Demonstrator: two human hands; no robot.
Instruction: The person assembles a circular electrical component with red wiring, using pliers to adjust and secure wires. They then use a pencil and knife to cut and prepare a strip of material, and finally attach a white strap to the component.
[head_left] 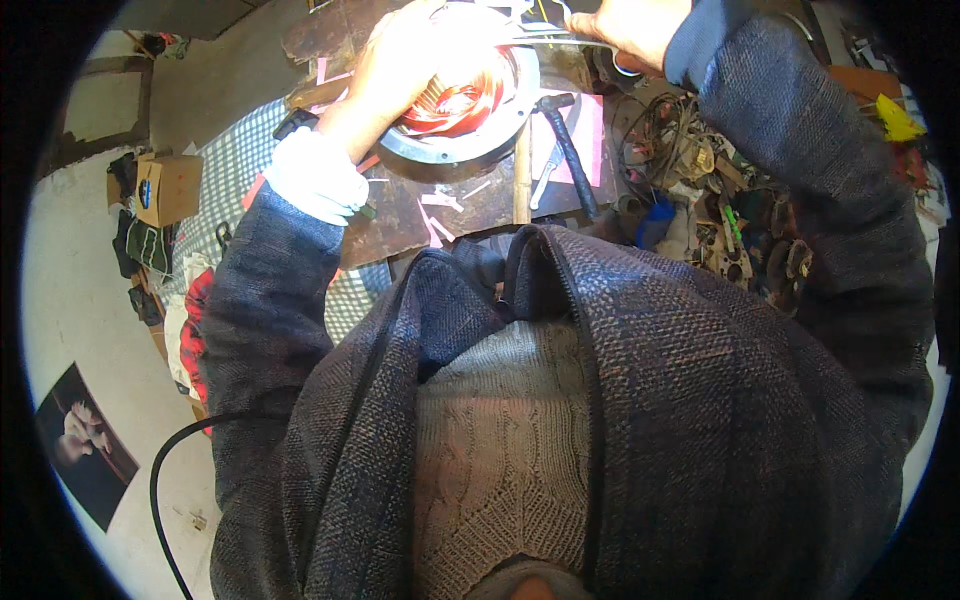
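A round metal motor stator (437, 152) stands on the worktable at the top of the view, with red-brown copper windings (462, 108) inside its rim. My left hand (395, 65) lies over the left side of the stator; glare washes out its fingers, so their grip does not show. To the right of the stator, my right hand (635, 28) is closed at the top edge around what looks like a pair of scissors (626, 68), its thin pale metal reaching left toward the windings. Bright light hides the far part of the coil.
A black-handled hammer (568, 155) and a knife (546, 178) lie on pink sheet (590, 115) right of the stator. Pink paper strips (436, 215) are scattered on the wooden worktable (395, 220). Tangled wires and metal parts (700, 160) heap up at right; a cardboard box (168, 188) stands left.
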